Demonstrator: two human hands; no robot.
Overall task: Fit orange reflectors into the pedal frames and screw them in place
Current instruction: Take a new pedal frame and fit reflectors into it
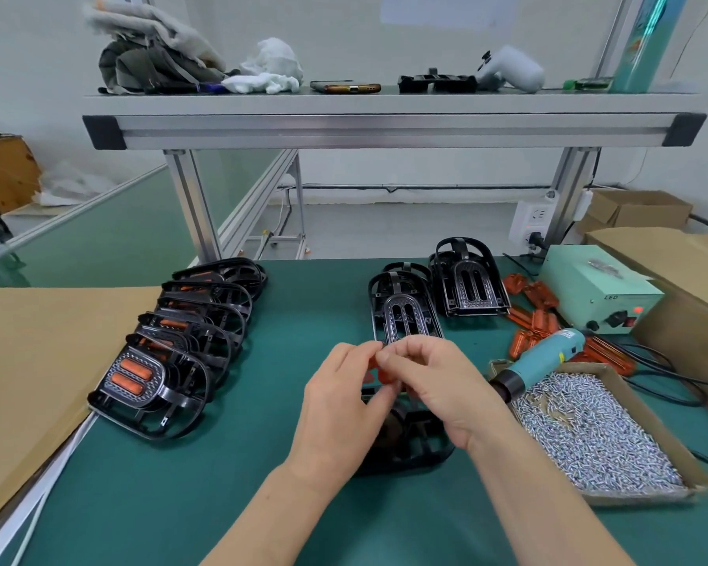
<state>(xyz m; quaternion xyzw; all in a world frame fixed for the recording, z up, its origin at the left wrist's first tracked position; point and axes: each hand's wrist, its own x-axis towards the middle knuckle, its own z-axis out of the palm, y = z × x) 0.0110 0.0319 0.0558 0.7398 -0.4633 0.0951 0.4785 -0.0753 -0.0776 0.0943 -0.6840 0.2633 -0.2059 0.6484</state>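
Observation:
My left hand (pixel 346 406) and my right hand (pixel 438 386) meet at the table's middle, both pinching an orange reflector (pixel 383 375) between their fingertips. Below them lies a black pedal frame (pixel 405 447), partly hidden by my hands. Two empty black pedal frames (pixel 405 310) (pixel 469 281) stand behind. On the left, a row of pedals (pixel 172 353) holds fitted orange reflectors. Loose orange reflectors (pixel 536 316) lie at the right. A teal electric screwdriver (pixel 542 359) rests on a cardboard tray of silver screws (pixel 593 435).
A pale green power box (pixel 593 285) with cables stands at the right, beside cardboard boxes (pixel 671 263). A cardboard sheet (pixel 37 361) covers the left. An aluminium shelf (pixel 385 124) overhead carries cloths, a phone and a white controller.

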